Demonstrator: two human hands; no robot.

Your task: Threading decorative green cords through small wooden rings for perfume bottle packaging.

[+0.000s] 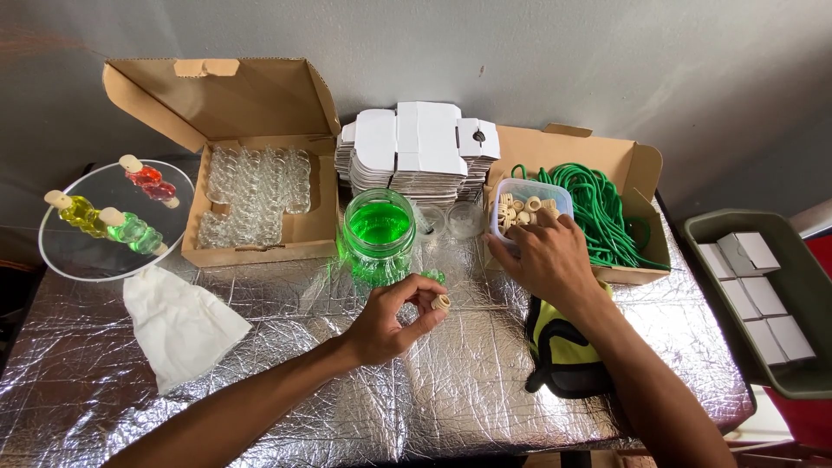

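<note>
A small pale cork stopper (441, 302), short and ribbed, is pinched between the thumb and fingertips of the left hand (390, 319), held just above the crinkled silver foil sheet (286, 390) that covers the table. Just behind the fingers a tiny clear bottle with green liquid (432, 276) shows, partly hidden.

To the right, the right hand (544, 256) rests palm-down on the near edge of a clear plastic tub (530, 208) holding more of the same pale corks; whether its fingers grip anything there cannot be told.

Just beyond the left hand stands an open glass jar (379, 232) filled with bright green liquid. Farther left, an open brown cardboard box (251, 186) holds rows of small empty clear glass bottles. Behind the jar lies a stack of flat white die-cut cartons (420, 152). At the right, another cardboard box (607, 165) contains coiled green cord (602, 217).

At the far left, a round mirror plate (87, 251) carries three corked little bottles of red, yellow and green liquid. A white cloth (178, 325) lies near it. A black and yellow pouch (563, 351) sits under the right forearm, and a dark green tray (784, 347) at the right edge holds small white folded boxes.
</note>
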